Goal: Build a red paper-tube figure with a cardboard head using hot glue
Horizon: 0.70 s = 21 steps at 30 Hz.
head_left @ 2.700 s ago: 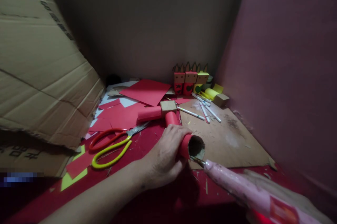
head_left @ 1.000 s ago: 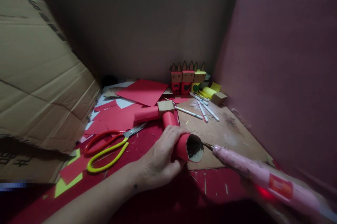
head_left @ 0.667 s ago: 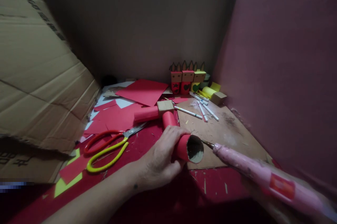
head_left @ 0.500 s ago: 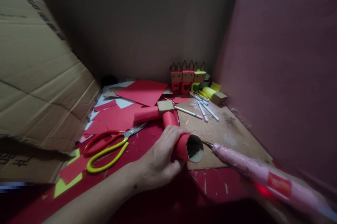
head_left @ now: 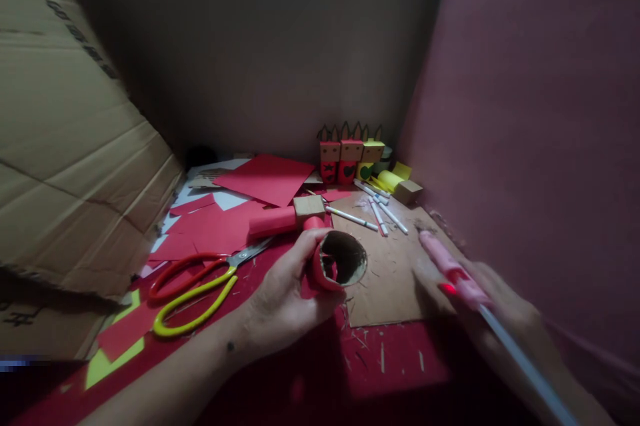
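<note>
- Left hand (head_left: 286, 293) clamped on tube (head_left: 346, 251).
- Right hand (head_left: 507, 309) grips glue gun (head_left: 440, 257), right of tube.
- Advise: brace tube, glue gun clear of left hand.

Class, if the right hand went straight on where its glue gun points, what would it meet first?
Probably the cardboard block by the yellow tube, beyond the glue gun; depth is unclear, so a white marker might come first.

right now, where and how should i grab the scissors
I'd take the scissors by the yellow handle and red handle, coming from above and the left: both loops lie on the left, while the blades point away to the right. The left forearm runs along the near side, so a low approach there looks awkward.
</note>
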### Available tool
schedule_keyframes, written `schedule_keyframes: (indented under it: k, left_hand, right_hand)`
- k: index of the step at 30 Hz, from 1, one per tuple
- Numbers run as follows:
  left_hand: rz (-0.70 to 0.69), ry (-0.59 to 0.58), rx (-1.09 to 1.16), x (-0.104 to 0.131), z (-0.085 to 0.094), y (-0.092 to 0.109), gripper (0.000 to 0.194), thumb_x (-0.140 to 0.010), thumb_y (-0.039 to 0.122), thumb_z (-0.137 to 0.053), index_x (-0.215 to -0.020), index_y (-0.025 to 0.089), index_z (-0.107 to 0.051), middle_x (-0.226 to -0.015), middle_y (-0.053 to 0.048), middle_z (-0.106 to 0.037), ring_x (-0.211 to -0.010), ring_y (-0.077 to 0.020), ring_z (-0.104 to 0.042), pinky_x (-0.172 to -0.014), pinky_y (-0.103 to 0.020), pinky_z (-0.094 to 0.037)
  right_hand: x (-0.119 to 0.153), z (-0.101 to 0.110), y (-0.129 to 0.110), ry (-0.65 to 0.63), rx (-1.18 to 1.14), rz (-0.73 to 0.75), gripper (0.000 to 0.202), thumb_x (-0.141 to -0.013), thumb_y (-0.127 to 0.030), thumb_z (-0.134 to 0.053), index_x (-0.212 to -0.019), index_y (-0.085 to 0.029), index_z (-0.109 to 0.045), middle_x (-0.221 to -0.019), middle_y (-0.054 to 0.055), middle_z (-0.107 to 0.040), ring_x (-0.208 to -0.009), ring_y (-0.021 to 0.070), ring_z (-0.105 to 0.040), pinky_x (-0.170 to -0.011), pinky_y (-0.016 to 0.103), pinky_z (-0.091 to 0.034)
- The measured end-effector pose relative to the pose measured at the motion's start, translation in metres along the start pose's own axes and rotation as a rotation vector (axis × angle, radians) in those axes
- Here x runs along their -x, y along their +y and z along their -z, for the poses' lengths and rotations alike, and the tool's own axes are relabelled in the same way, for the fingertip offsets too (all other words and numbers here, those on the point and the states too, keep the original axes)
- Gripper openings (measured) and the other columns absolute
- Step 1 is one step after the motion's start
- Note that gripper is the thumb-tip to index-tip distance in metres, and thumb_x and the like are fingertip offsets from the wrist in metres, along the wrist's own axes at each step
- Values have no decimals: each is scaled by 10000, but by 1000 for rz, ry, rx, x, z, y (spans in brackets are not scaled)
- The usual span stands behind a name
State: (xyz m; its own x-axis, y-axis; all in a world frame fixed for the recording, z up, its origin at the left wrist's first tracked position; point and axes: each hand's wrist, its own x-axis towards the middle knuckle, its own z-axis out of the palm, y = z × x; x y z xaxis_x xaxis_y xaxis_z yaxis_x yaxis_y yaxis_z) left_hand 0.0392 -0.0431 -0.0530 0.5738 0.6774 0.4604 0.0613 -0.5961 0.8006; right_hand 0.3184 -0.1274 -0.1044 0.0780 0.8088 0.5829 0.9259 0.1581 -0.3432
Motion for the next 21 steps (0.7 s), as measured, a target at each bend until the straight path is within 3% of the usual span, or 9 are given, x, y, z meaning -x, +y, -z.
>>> schedule_keyframes:
  k: [3,7,11,15,18,21]
  left_hand:
    - [27,68,56,-1,5,4,359,-761,137,-660,-1092,196,-535,-996,-46,-621,-895,-194,-596,-797,-319,-522]
    - [45,126,108,-1,11,1,400,-754,154,-689,-1123,218,-547,-1015,-38,-633,-906,-202,-610,-791,-316,-517]
    - [71,166,139,-2,19,-6,420,-731,169,-720,-1116,236,-565,-1028,-29,-637,-932,-209,-608,-790,-310,-502]
    - [88,209,181,-5,31,-8,425,-718,208,-741,-1110,235,-578,-1052,-34,-641,-965,-224,-596,-821,-332,-478]
    - [139,257,217,-6,42,-10,408,-699,212,-756,-1071,224,-589,-1042,-41,-640,-961,-231,-596,-815,-341,-474]
    - [227,320,252,-4,50,-16,373,-683,193,-759,-1021,195,-600,-959,-47,-649,-901,-224,-599,-776,-341,-474]
  right_hand:
    - [-19,-9,17,-72,154,-28,523,-861,-352,-486,-1342,-149,-445,-1117,191,-589,-932,348,-615,-622,417,-517]
    - [-39,-17,31,-255,470,-54,551,-862,-253,-352,-1381,-69,-357,-1042,194,-582,-922,334,-610,-618,397,-499]
    - [-52,-21,42,-326,497,-91,590,-823,-197,-381,-1397,-68,-343,-1128,195,-563,-1020,330,-585,-731,408,-503]
    - [-62,-19,55,-363,448,-46,639,-783,-138,-407,-1420,-138,-348,-1190,180,-580,-1017,309,-599,-773,407,-497]
    - [-68,-12,39,-337,528,-43,519,-795,-191,-403,-1300,-141,-511,-1089,196,-621,-869,337,-626,-667,447,-487]
    - [-79,-15,-9,-220,366,-30,416,-836,-291,-385,-1169,-139,-583,-1024,180,-636,-897,326,-615,-708,446,-476]
